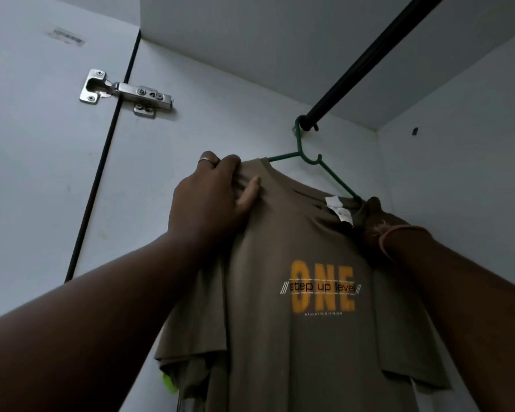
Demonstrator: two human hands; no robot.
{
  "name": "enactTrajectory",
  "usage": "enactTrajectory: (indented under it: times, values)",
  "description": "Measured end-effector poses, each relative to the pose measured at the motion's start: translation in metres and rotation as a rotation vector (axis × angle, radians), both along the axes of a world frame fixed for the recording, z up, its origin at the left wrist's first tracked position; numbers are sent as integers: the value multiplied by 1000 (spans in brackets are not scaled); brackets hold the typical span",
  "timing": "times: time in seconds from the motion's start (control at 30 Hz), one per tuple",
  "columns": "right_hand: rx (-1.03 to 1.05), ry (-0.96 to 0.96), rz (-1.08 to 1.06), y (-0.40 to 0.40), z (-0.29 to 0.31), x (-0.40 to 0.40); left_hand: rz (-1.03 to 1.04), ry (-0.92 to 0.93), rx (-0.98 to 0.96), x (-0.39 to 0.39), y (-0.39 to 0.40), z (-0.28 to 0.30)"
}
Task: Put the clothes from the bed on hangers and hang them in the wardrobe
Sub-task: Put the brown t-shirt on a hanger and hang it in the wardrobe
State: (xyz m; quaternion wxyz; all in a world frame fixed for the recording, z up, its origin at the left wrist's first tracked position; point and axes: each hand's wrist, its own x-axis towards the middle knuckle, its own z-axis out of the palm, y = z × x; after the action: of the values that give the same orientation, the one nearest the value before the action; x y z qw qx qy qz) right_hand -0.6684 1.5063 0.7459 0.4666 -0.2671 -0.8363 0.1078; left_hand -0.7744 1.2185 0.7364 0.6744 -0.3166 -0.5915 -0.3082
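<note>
Pale wardrobe (191, 120), dark rail (369, 52); left grip (211, 197) pinching T-shirt (295, 337), right grip (375, 218) unclear.

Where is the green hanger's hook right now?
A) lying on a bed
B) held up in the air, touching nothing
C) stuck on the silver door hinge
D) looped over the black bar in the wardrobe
D: the green hanger has its hook curled over the black bar, with the brown T-shirt hanging on it and the left hand gripping the shirt's shoulder.
</note>
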Motion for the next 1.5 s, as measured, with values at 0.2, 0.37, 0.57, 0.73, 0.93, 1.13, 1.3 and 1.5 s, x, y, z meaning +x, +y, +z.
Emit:
enactTrajectory:
  times: [0.2,0.37,0.57,0.73,0.93,1.13,1.3,1.5]
  values:
    - [-47,5,18,-3,-8,1,-54,-29,76,-1,3,-3]
    - [-2,-9,6,-1,-13,-5,-73,-45,79,-4,0,3]
    - [14,24,-56,14,1,9,10,-81,80,4,4,-7]
    - [-26,-48,-56,8,17,20,62,-136,10,11,-9,4]
    - [-35,-22,-81,-42,23,43,215,-72,-176,16,-27,3]
    - [120,56,-121,-120,42,49,348,-49,-283,18,-76,11]
    - [141,327,23,-211,39,13,341,-50,-289,15,-129,20]
    - [187,507,188,-330,10,-40,302,-47,-225,7,-191,7]
